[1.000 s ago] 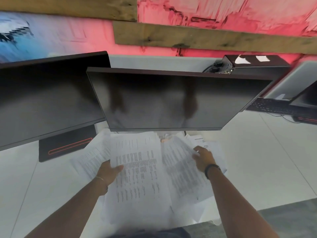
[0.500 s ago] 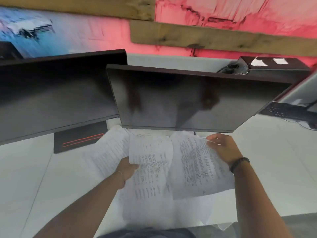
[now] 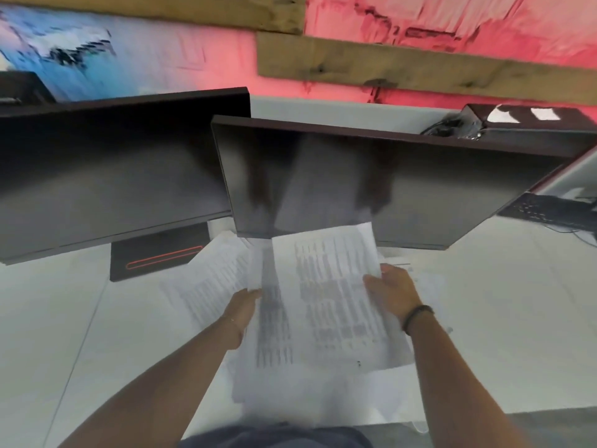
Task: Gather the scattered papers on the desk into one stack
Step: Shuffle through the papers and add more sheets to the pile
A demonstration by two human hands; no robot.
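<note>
Right hand [image 3: 392, 295] pinching the right edge of a printed sheet [image 3: 336, 295], thumb on its face, sheet raised in front of the right monitor [image 3: 371, 185] and overlapping its lower edge. Left hand [image 3: 244, 310] gripping the left edge of another printed sheet [image 3: 273, 321] just under the first, fingers hidden behind the paper. More loose papers [image 3: 206, 286] spread on the white desk [image 3: 500, 334] below and left of that monitor.

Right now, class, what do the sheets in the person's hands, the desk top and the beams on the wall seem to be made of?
Sheets: thin white paper, matte, printed in dark columns; they bend where held.
Desk top: smooth white surface with a soft sheen, probably laminate; a seam line shows.
Beams: rough brown wood, unfinished look, with knots and grain.
</note>
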